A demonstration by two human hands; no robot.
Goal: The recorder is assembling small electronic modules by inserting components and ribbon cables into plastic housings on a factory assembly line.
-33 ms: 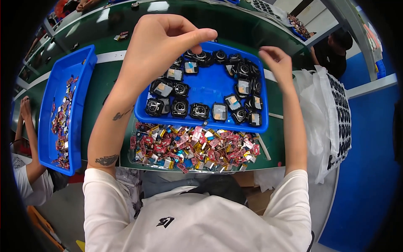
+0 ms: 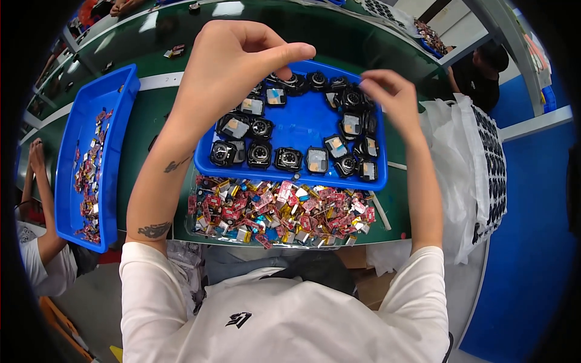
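My left hand [image 2: 233, 69] is raised over the far left part of a blue tray [image 2: 296, 177]. Its thumb points right and its fingers curl under; whatever they pinch is hidden. Over the tray's far right corner, my right hand [image 2: 394, 100] has thumb and fingertips drawn together, slightly blurred. Anything between them is too small to make out. Black watch cases [image 2: 288, 159] line the tray's sides, some showing round sensor backs, others pale rectangular insides. Bare blue tray floor shows in the middle.
Nearest me, a clear tray holds a heap of small red circuit boards and batteries [image 2: 284, 212]. A second blue tray [image 2: 109, 181] with similar parts stands left. White wrapping [image 2: 451, 175] and a stack of black-patterned sheets [image 2: 489, 169] are at right. Other people sit nearby.
My right hand has shifted a little left, toward my left hand. My left hand and the trays look the same.
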